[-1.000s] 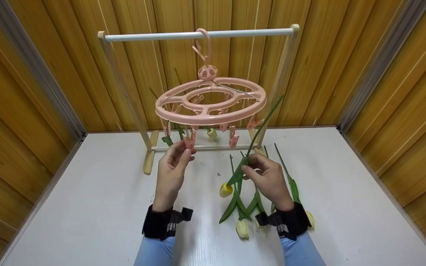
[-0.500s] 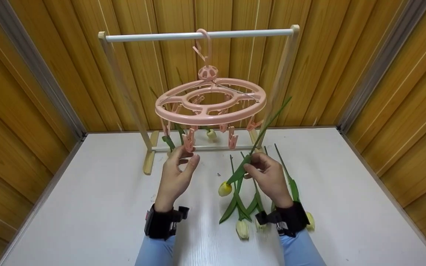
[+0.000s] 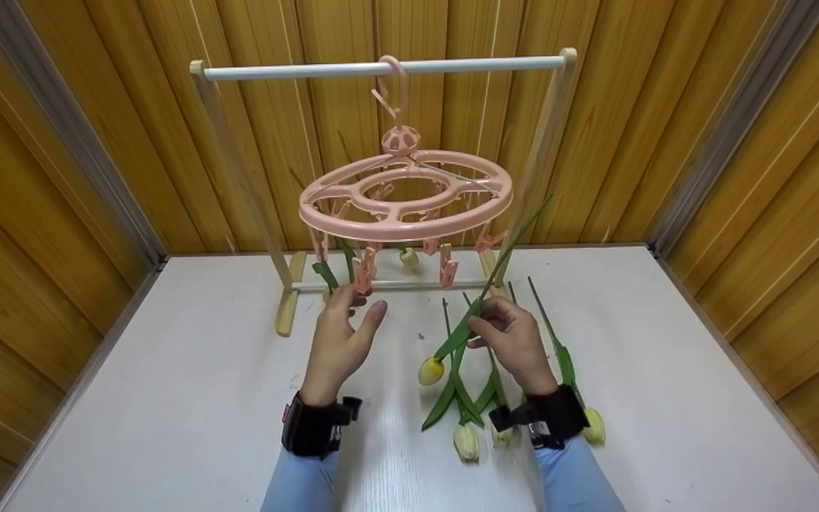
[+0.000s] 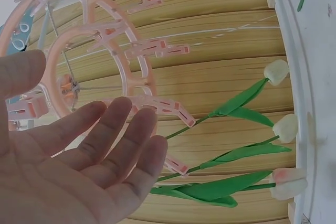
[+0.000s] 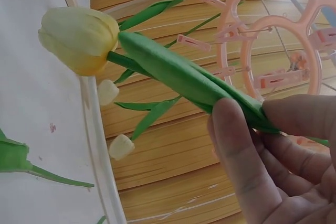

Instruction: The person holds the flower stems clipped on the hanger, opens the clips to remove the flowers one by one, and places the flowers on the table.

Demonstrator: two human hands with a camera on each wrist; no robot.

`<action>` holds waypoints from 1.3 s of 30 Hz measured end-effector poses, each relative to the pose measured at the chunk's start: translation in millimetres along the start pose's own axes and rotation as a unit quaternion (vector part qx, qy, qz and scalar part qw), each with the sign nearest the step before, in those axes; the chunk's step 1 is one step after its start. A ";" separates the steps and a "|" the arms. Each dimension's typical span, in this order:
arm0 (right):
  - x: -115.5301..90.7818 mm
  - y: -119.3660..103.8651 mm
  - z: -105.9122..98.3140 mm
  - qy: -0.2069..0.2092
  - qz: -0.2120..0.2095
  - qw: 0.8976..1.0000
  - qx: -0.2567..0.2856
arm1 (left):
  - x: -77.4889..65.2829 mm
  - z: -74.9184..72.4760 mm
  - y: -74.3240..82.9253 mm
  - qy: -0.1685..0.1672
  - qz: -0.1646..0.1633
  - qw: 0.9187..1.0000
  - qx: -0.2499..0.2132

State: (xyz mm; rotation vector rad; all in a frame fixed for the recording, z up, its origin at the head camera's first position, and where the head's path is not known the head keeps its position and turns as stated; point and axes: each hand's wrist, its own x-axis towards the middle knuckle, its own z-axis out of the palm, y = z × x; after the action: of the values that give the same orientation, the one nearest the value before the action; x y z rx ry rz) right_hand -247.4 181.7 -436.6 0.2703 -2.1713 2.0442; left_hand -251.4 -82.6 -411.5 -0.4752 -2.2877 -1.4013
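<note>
My left hand stands with fingers spread and relaxed just below a pink clothespin on the round pink hanger. In the left wrist view its palm shows bare, with the thumb apart from the fingers. Between thumb and fingers, my right hand pinches a yellow tulip at its leaf and stem. This tulip slants head down, its bare stem end rising past the hanger's right side. Behind the left hand, several pale tulips hang head down from the hanger's clips.
The hanger hooks over a white bar of a wooden-legged rack. More pale tulips lie on the white table under and beside my right hand, one tulip farther right. Wood-look panels enclose the sides and back.
My left hand has let go of the pink clothespin, opened its fingers and dropped slightly. The tulip in my right hand has tilted a little, its stem end shifting right.
</note>
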 end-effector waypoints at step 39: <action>0.7 34.7 25.9 -0.165 0.109 0.978 -0.072 | 0.2 5.8 -12.9 -0.017 -0.022 0.999 0.041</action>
State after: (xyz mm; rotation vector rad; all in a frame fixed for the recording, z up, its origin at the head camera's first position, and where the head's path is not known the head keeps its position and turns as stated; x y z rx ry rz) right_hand -255.7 157.9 -471.7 0.3936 -2.6416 2.0598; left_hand -258.9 -83.0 -423.5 -0.4293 -2.3860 -1.3244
